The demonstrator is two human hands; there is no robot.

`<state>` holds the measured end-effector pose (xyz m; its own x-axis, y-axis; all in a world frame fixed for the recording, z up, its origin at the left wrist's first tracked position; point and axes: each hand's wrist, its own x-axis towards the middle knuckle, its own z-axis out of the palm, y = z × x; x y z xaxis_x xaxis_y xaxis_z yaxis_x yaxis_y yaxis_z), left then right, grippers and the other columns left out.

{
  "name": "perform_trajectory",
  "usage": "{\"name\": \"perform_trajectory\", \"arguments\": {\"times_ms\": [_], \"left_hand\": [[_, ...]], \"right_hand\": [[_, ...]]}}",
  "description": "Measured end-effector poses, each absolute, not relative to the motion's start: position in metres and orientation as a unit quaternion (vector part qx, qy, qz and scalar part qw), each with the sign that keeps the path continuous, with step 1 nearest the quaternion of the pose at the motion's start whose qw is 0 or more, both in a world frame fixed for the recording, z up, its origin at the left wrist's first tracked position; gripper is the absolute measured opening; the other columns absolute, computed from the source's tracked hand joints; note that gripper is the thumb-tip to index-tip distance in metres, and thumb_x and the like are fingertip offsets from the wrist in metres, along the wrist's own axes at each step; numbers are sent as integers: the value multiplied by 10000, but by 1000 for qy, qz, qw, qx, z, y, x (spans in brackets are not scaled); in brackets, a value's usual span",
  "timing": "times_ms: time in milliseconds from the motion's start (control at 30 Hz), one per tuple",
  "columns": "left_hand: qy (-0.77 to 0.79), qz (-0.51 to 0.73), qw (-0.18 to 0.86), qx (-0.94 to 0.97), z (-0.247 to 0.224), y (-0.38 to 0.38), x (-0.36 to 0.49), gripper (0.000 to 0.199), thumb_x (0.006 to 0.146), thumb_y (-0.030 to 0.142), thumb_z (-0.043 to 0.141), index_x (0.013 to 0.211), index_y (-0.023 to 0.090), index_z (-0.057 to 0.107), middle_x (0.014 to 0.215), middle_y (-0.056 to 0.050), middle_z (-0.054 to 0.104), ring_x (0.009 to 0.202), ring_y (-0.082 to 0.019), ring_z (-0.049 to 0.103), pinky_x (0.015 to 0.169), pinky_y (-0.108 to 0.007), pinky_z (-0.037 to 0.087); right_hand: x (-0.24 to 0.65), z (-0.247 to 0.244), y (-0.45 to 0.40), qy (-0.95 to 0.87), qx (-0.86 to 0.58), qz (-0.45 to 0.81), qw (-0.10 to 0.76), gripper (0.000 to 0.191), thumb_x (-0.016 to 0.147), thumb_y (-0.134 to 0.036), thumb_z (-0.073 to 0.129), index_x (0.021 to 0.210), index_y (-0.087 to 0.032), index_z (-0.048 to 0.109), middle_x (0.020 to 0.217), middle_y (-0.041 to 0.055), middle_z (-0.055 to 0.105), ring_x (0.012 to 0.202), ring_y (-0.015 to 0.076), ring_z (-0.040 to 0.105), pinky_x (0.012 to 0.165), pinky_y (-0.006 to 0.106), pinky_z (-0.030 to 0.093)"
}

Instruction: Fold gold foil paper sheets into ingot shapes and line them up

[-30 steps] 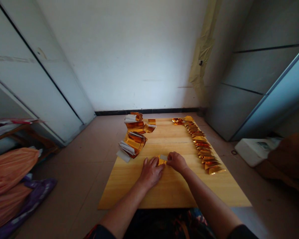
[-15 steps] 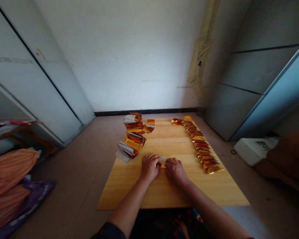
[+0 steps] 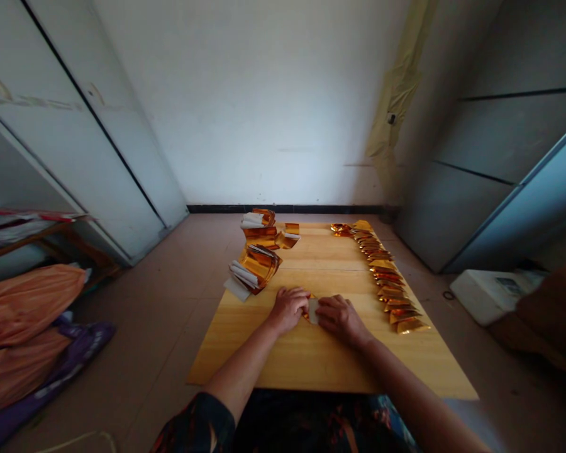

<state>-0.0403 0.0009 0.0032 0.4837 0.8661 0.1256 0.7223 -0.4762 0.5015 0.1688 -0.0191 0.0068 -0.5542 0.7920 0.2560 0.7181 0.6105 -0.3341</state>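
Note:
A small sheet of gold foil paper (image 3: pixel 313 311) with a whitish back lies partly folded on the wooden board, between my two hands. My left hand (image 3: pixel 290 308) has its fingers curled on the sheet's left edge, where some gold shows. From the right, my right hand (image 3: pixel 342 319) presses its bent fingers on the pale side. Both hands cover parts of the sheet, so its full shape is hidden. Beyond my left hand lie loose stacks of gold foil paper (image 3: pixel 264 261). A row of folded gold foil pieces (image 3: pixel 387 277) runs along the right side.
The wooden board (image 3: pixel 245 358) ends close to my lap. A white wall (image 3: pixel 273 126) rises behind it. Orange and purple bags (image 3: pixel 28 308) lie on the floor at left. A white box (image 3: pixel 483 292) stands at right, near a grey cabinet (image 3: pixel 466 207).
More of the sheet's pale back now shows between my hands, and my right hand's fingers lie further over it. The whole view has shifted slightly.

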Motion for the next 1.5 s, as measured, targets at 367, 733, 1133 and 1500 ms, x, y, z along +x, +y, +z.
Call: {"name": "perform_trajectory", "arguments": {"times_ms": [367, 733, 1133, 1500], "left_hand": [[472, 183, 195, 840, 2, 2, -40, 200, 744, 91, 500, 774, 232, 639, 1258, 2, 600, 1249, -201, 442, 1057, -473, 211], [461, 151, 215, 848, 6, 5, -42, 49, 744, 241, 615, 788, 232, 636, 1306, -12, 560, 1288, -246, 399, 1079, -503, 207], [464, 150, 230, 842, 6, 4, -44, 198, 745, 296, 615, 930, 233, 643, 1341, -36, 529, 1313, -250, 372, 1113, -494, 153], [458, 145, 235, 845, 13, 2, -43, 148, 728, 339, 652, 823, 228, 629, 1331, -24, 537, 1301, -262, 379, 1098, -511, 167]], "right_hand": [[162, -4, -11, -884, -391, 103, 235, 144, 851, -238, 570, 808, -233, 707, 1069, 64, 625, 961, 185, 537, 786, 309, 362], [161, -3, -9, -888, -379, 118, 231, 121, 841, -291, 595, 880, -252, 703, 996, 55, 640, 931, 190, 551, 792, 312, 395], [153, -1, -4, -885, -253, 235, 313, 237, 901, -159, 412, 909, -198, 645, 917, 66, 663, 920, 151, 592, 828, 280, 471], [159, -2, -2, -899, -319, 151, 262, 139, 845, -228, 559, 820, -216, 695, 936, 64, 645, 875, 168, 577, 798, 285, 436]]}}
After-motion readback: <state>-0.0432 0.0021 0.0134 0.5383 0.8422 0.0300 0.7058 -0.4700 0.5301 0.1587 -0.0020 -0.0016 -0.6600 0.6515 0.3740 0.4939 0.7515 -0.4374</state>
